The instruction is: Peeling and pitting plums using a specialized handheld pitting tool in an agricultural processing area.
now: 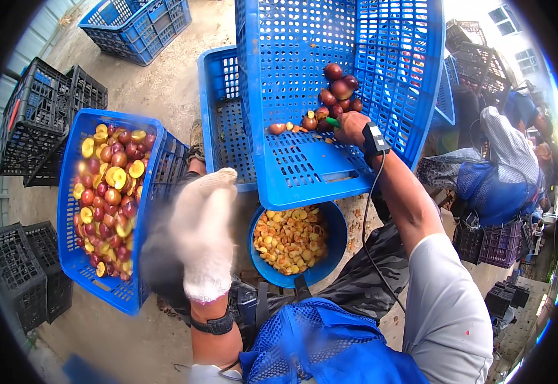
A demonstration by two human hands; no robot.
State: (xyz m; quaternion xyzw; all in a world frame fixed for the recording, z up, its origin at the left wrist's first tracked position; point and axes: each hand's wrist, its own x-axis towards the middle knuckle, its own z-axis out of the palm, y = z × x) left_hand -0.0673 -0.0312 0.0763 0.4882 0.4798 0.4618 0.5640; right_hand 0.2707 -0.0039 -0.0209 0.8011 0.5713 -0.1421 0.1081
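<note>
My right hand (350,128), bare, is closed around a green-handled tool (332,121); its working end cannot be made out. It reaches into a tilted blue crate (301,169), right beside a small heap of dark red plums (341,88). A few plums there show yellow cut flesh. My left hand (205,217), in a white glove, is blurred by motion in front of the crate's left side, and its fingers are smeared. Left of it, a blue crate (154,137) holds many halved plums (109,198). Below the tilted crate stands a blue bucket (338,240) of yellow-brown fruit pieces (290,238).
The tilted crate leans over another blue crate (205,77). Black crates (19,272) stand along the left wall, and another blue crate (139,32) is at the far left. A cable (367,224) runs from my right wrist. People (503,160) sit at the right near stacked crates.
</note>
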